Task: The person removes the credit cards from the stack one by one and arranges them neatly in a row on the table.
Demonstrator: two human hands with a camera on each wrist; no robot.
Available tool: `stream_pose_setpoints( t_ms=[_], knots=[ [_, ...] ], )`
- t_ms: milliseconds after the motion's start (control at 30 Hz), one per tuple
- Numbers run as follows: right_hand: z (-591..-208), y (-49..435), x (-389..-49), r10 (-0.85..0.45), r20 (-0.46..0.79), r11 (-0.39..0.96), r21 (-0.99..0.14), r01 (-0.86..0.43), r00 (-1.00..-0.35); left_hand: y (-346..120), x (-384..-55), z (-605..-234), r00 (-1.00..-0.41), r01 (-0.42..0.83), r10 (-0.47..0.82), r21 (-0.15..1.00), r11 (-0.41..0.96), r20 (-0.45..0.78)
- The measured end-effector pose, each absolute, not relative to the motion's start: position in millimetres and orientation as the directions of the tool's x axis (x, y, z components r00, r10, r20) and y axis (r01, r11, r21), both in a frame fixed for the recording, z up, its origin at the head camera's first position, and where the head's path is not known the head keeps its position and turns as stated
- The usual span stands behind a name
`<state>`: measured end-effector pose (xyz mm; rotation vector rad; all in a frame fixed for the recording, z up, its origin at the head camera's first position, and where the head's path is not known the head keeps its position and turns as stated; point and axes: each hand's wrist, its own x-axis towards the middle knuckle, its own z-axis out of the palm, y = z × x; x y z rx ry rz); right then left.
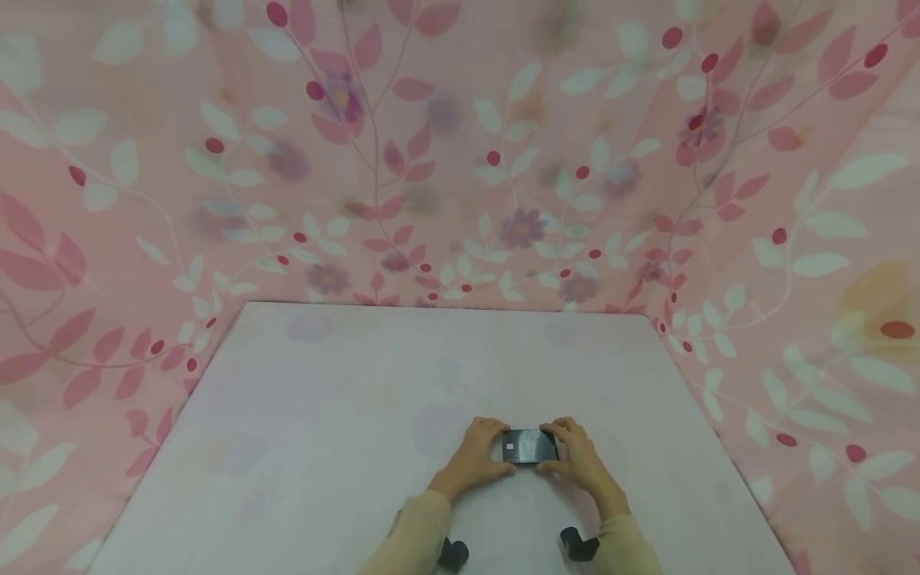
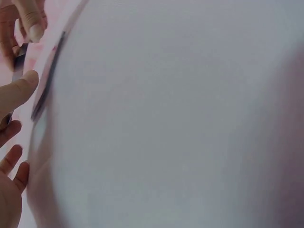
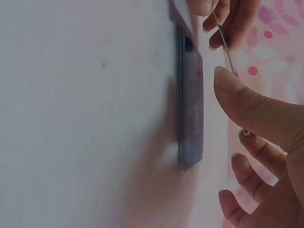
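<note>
Both hands hold a thin dark card [image 1: 530, 446] between them, with a small pale square near its left end. My left hand [image 1: 477, 454] pinches the left end, thumb at the near edge and fingers at the far edge. The right hand [image 1: 578, 459] pinches the opposite end in the same way. In the right wrist view, the held card [image 3: 227, 50] appears nearly edge-on. Below it, a neat stack of dark cards [image 3: 192, 104] lies flat on the table; its layered edges show. The left wrist view catches that stack [image 2: 49, 78] from the side.
The white table [image 1: 323, 415] stretches out to the far and side edges. Floral pink fabric [image 1: 446, 160] hangs behind it and on both sides. Dark devices [image 1: 454, 553] sit at the wrists, below the pale sleeves [image 1: 417, 531].
</note>
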<state>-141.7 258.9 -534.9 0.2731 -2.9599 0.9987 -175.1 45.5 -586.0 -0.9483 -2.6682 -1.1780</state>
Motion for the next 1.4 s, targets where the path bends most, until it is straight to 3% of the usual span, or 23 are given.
stream_pose_setpoints(
  t_ms=[300,567,733,1400],
  knots=[
    [-537.0,239.6,-140.2,-0.151,0.104,0.728,-0.661,-0.181,-0.983,21.5,-169.6,-565.8,-0.87,0.406,0.455,0.803,0.437,0.192],
    [-530.9,217.8,-142.4,-0.163,0.148,0.688,-0.692,-0.22,-0.975,-0.3,-172.8,-555.1,-0.862,0.449,0.447,0.771,0.451,0.24],
    [-530.1,201.3,-144.3,-0.183,0.143,0.666,-0.71,-0.23,-0.973,-18.3,-173.0,-549.8,-0.882,0.411,0.416,0.792,0.451,0.221],
    [-534.2,140.8,-151.3,-0.271,0.332,0.55,-0.717,-0.429,-0.903,-77.5,-164.4,-535.7,-0.921,0.356,0.324,0.805,0.475,0.216]
  ],
)
